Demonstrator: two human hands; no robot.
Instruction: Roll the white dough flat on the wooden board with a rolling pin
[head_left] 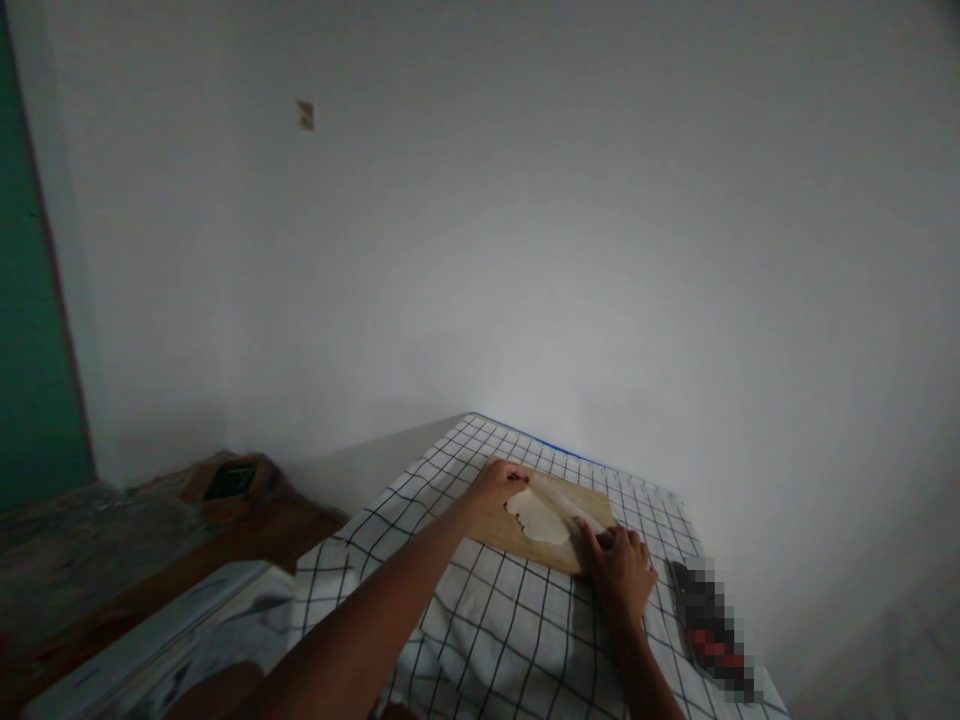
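Observation:
A flat, ragged-edged sheet of pale dough (541,516) lies on a wooden board (517,545) on the table. Across the dough's far right side runs a light-coloured rolling pin (566,503), slanting from upper left to lower right. At its far left end is my left hand (498,483), fingers curled round that end. My right hand (619,566) grips the near right end, its thumb towards the dough and its fingers bent over the pin. Both ends of the pin are partly hidden by my hands.
A white cloth with dark checks (487,620) covers the table, which stands near a pale wall (480,220). To the right lies a dark, pixelated object (709,620). A white box-like thing (172,640) and a wooden box (229,485) are at left, near a green door (34,320).

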